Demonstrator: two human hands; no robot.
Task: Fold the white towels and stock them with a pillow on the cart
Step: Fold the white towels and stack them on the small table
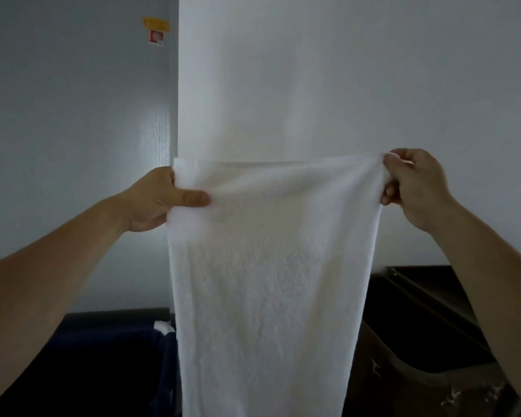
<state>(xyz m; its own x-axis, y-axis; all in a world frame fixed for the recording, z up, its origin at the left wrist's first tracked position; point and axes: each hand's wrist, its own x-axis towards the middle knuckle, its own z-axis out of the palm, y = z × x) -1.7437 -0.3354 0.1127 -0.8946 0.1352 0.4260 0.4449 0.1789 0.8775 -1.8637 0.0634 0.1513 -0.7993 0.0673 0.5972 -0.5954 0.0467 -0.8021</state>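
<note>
Nearest us, both bare forearms reach forward and up, about equally far out. The left hand (151, 203) pinches the top left corner of the white towel (265, 281), thumb flat across the front and fingers hidden behind. The right hand (418, 188) grips the top right corner, fingers curled and bunching the cloth; it sits slightly higher.

The key relation as we see it: the top edge runs taut and level from hand to hand, and the long axis hangs straight down, out of frame below. We judge that the next fold means bringing the two corners together, and neither hand is better placed to lead.

Beyond the towel there is a dark bin (418, 311) low right and dark blue fabric (118, 356) low left. Behind those stand a white wall (343, 85) and a grey panel (73, 115) with a yellow sticker (156, 24). We see no pillow.
</note>
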